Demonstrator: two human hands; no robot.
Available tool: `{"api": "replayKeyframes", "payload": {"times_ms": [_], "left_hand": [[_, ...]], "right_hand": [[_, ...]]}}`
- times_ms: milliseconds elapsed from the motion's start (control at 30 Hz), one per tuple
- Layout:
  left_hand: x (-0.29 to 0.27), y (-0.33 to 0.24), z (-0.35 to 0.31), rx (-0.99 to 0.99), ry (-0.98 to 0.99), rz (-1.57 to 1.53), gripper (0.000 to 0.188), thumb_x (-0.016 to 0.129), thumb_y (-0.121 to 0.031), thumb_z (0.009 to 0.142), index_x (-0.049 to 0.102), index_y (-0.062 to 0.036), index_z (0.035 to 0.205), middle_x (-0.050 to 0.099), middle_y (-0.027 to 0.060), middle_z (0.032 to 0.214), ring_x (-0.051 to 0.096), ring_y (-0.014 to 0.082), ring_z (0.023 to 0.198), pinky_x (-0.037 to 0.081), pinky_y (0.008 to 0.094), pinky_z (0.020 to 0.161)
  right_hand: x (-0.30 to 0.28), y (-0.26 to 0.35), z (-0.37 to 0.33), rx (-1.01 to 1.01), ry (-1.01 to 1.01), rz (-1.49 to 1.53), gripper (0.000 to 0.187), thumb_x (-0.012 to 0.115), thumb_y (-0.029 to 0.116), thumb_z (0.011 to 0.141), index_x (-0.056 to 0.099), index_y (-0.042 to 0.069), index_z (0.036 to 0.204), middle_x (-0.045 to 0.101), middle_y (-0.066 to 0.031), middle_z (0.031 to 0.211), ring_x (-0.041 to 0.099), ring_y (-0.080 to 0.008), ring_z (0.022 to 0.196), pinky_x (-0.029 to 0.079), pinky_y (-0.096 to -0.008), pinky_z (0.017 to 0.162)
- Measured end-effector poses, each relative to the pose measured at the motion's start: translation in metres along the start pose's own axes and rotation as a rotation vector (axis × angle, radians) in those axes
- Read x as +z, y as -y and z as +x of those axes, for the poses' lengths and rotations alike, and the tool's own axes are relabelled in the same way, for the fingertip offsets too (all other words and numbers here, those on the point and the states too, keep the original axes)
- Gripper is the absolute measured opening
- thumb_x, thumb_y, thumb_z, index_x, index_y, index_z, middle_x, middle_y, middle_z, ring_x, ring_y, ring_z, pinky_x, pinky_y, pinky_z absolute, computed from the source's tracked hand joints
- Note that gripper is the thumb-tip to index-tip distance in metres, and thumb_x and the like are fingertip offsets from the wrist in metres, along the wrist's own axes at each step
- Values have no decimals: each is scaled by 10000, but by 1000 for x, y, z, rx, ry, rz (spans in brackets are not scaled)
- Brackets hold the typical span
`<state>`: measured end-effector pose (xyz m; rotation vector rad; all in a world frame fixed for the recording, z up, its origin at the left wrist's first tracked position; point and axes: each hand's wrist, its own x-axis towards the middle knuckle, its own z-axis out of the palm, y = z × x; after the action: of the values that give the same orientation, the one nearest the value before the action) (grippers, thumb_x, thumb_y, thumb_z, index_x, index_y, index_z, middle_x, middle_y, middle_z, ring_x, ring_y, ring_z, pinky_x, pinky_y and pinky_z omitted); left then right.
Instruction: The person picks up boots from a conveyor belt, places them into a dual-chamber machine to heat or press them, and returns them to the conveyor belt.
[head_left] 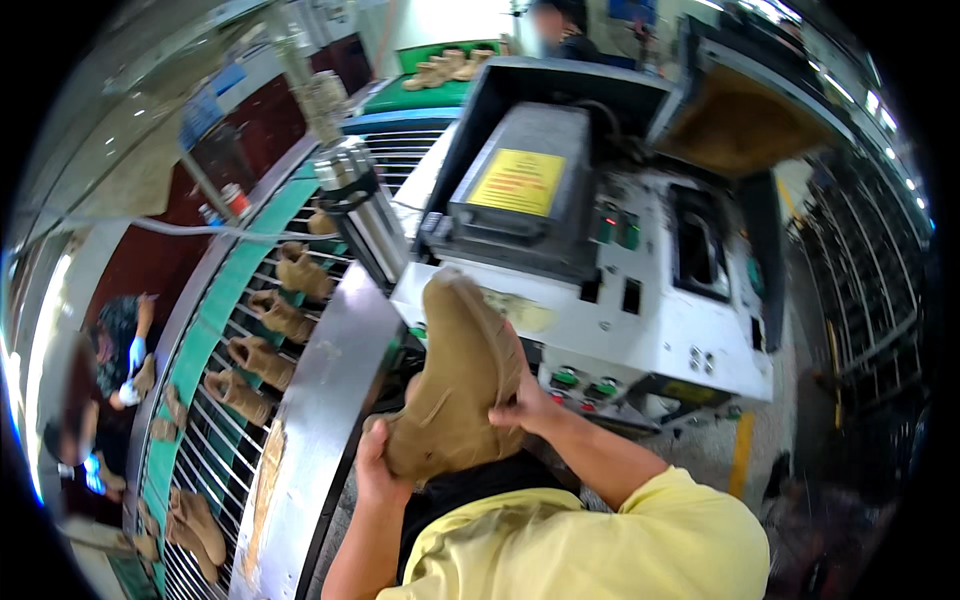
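Observation:
Between my two hands is a tan suede-like boot, held close in front of my body. One rounded end points up and away toward the machine, and the sole edge runs along its right side. My left hand grips the boot's lower left part, thumb on the near face. On the other side, my right hand is wrapped round the sole edge, its thumb pressing the lower right. The boot hides several fingers of both hands.
Just beyond stands a white machine with a grey housing and a raised lid. To the left, several tan boots rest on a barred conveyor beside a metal ledge. Co-workers sit past it; a rack stands right.

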<state>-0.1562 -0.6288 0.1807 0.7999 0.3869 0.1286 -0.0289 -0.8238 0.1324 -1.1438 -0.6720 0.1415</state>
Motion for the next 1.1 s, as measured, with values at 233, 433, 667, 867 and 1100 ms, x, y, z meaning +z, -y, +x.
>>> {"api": "replayKeyframes", "payload": {"times_ms": [233,433,667,867,1100], "left_hand": [[66,74,30,-401,465,-80,397,535,-271,935,497,17,1205,567,150,1231,553,278,1134,422,416,992],[97,109,42,-544,621,-193,395,543,-277,937,495,1,1214,554,135,1253,524,258,1171,401,422,1011],[67,81,97,-147,515,338,316,519,-117,923,490,-8,1218,577,130,1151,586,241,1006,479,361,853],[-181,23,178,300,-183,611,177,554,-110,868,572,-9,1013,613,89,892,596,164,773,496,276,679],[-332,25,98,425,-678,502,110,497,-87,905,570,-15,946,582,53,760,536,103,654,459,205,601]], "right_hand": [[-115,43,-100,383,-245,149,936,856,233,620,346,8,1372,490,-91,1321,451,-218,1222,354,-378,1026],[-133,92,-124,191,-387,26,1059,871,203,573,264,21,1421,452,-107,1360,413,-231,1264,333,-384,1046],[-168,155,-67,95,-727,-397,1191,859,118,549,127,101,1489,481,-203,1301,513,-266,1173,462,-394,938],[-282,228,1,74,-916,-969,1018,841,231,593,299,-19,1417,468,-179,1351,485,-250,1211,360,-324,1031],[-420,222,89,477,-855,-1447,1012,777,461,561,377,47,1393,509,-195,1327,504,-305,1214,397,-339,999]]}}
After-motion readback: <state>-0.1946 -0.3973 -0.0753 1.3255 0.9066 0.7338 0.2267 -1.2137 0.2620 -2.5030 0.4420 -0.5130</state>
